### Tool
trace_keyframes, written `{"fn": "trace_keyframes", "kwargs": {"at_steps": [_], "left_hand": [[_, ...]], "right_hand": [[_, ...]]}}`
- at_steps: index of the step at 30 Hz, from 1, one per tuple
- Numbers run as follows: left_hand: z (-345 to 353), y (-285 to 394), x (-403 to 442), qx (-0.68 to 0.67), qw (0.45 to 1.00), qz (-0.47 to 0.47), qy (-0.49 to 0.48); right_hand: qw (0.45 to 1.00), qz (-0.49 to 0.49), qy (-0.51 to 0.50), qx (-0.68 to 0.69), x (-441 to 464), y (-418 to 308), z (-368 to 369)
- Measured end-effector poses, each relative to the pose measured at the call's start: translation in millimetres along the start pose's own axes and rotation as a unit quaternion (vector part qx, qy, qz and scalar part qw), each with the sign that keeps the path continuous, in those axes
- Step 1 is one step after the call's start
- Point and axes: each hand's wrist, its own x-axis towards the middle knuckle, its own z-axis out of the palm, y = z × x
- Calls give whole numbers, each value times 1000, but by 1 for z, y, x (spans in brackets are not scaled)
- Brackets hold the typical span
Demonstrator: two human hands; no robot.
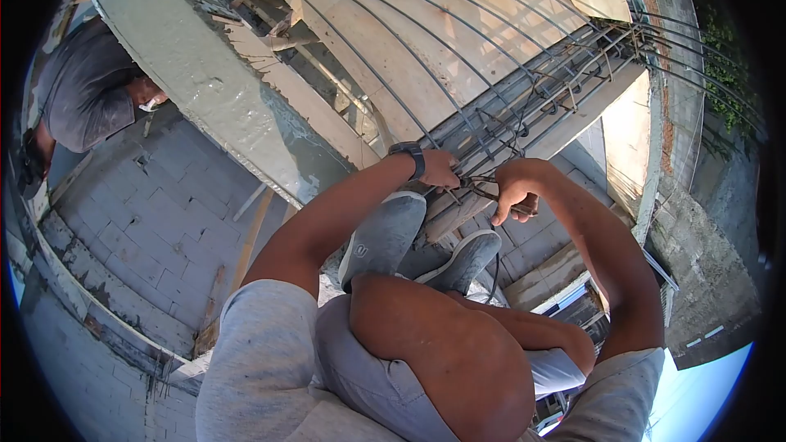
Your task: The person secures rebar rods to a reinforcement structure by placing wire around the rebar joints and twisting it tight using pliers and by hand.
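My right hand (517, 184) is closed around the handles of a pair of pincers (485, 190). The tool's head points left, at the end of a long cage of steel rebar (540, 106). Close to that head, my left hand (440, 170), with a dark watch (409, 159) on its wrist, has its fingers bent together at the bars. What those fingers grip is hidden. Thin dark tie wire (514, 133) loops around the bars just beyond my hands. My shoes (386, 233) rest beneath them, beside the wooden formwork edge.
Curved rebar rods (409, 57) run over plywood sheets (483, 33) ahead. A wet concrete beam (196, 74) crosses on the left. Another person (86, 86) bends over beyond it, above a lower block floor (155, 196). A dark cable (495, 274) hangs near my right shoe.
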Motion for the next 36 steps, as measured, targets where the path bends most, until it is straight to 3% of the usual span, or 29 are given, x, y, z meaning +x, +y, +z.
{"fn": "trace_keyframes", "kwargs": {"at_steps": [3, 5, 7, 8, 10, 14, 17, 20, 23, 26, 28, 30, 33, 36], "left_hand": [[21, 4, -6, 96, 989, -12, 114], [25, 10, -12, 147, 977, 3, 151], [19, 21, -13, 144, 982, -44, 109], [17, 27, -15, 142, 984, -67, 88], [19, 27, -13, 161, 976, -57, 133], [24, 21, 2, 186, 969, -74, 142], [22, 23, 0, 189, 970, -68, 136], [23, 19, 4, 170, 973, -77, 135], [18, 17, 3, 151, 981, -81, 91], [14, 19, 3, 72, 990, -114, 34], [16, 17, 2, 67, 991, -107, 42], [12, 19, 4, 66, 992, -100, 47], [9, 22, 0, 75, 991, -100, 38], [10, 26, 0, 94, 990, -103, 19]], "right_hand": [[981, 50, 25, -187, 0, -18, 4], [944, -35, 227, -239, -22, -19, 23], [886, -103, 385, -239, -21, -14, 38], [884, -103, 384, -248, -22, -13, 41], [821, -120, 468, -304, -4, -10, 56], [657, -53, 528, -536, -6, -17, 73], [632, -37, 529, -566, 3, -14, 81], [701, 14, 459, -545, -9, -23, 93], [849, 23, 265, -456, -10, -43, 59], [883, -84, 331, -322, 23, -17, 33], [969, -8, 167, -182, -10, -27, 7], [997, 46, 44, -33, -22, -27, -9], [994, 70, 80, 9, -25, -24, -13], [925, -49, 305, -223, -12, -23, 12]]}}
